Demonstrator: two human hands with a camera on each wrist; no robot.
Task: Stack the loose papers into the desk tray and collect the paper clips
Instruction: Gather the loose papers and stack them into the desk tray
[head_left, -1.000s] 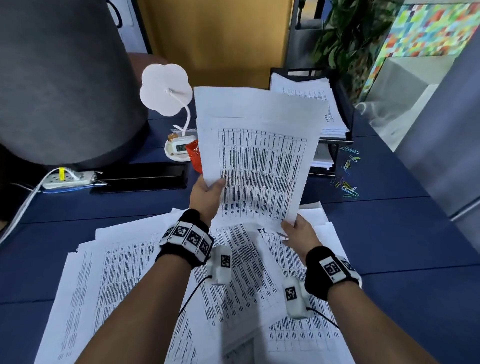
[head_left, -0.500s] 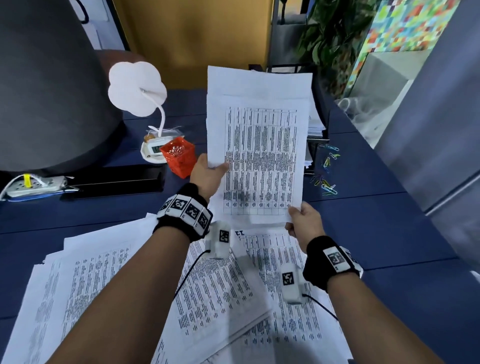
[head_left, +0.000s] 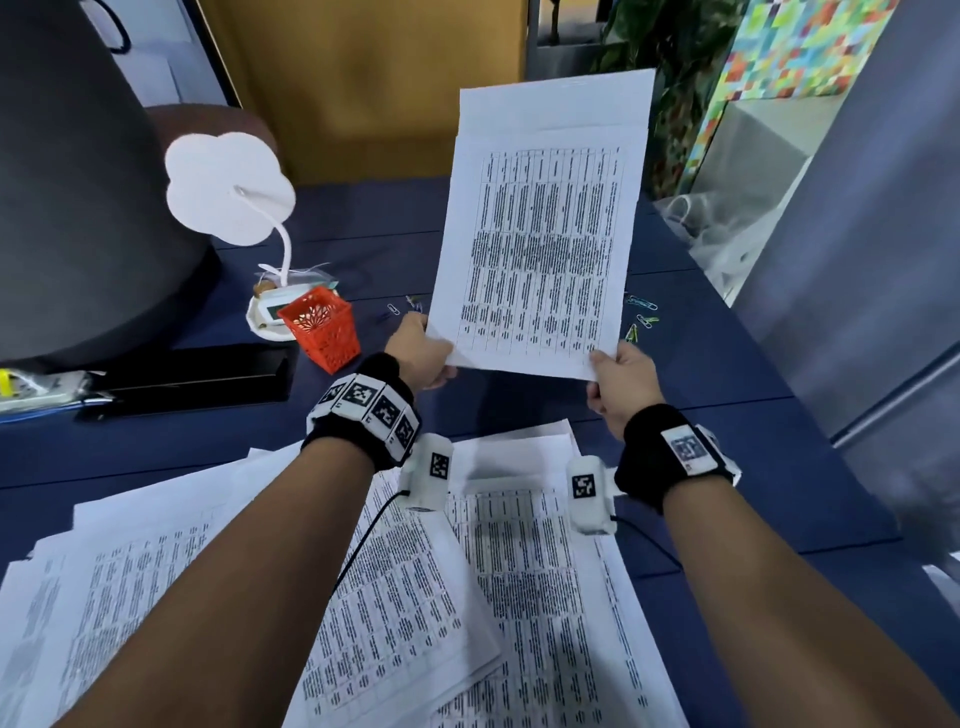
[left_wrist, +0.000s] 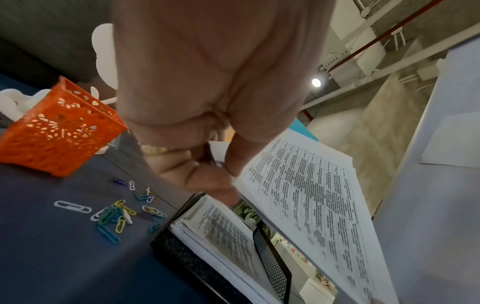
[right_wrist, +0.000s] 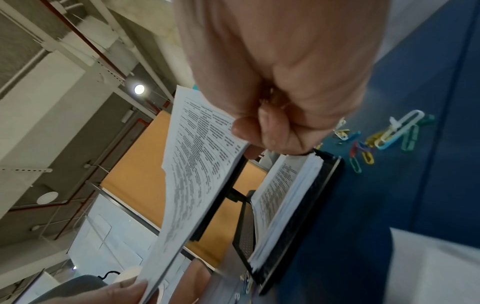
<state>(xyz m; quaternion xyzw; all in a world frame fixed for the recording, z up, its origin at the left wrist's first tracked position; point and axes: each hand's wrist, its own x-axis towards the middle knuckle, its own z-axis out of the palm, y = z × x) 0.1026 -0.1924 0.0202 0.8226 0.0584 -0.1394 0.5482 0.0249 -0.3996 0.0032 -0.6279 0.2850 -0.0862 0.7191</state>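
I hold a thin stack of printed sheets (head_left: 540, 228) up above the blue desk. My left hand (head_left: 423, 358) pinches its lower left corner, and my right hand (head_left: 615, 376) pinches its lower right corner. In the head view the sheets hide the desk tray. The left wrist view shows the black mesh tray (left_wrist: 272, 265), full of papers (left_wrist: 223, 232), just under the held sheets (left_wrist: 311, 195). The tray (right_wrist: 322, 176) also shows in the right wrist view. Coloured paper clips (left_wrist: 119, 214) lie left of the tray and more clips (head_left: 640, 314) lie right of it.
More loose papers (head_left: 363, 597) cover the near desk under my forearms. An orange perforated pen cup (head_left: 322, 330) and a white flower-shaped lamp (head_left: 228, 187) stand at the left. A big grey chair back (head_left: 78, 171), a power strip (head_left: 31, 389) and a grey partition (head_left: 883, 260) bound the desk.
Both hands have carried the sheets forward and to the right, further above the tray. My grips have slid down to the bottom corners. More clips show left of the sheets.
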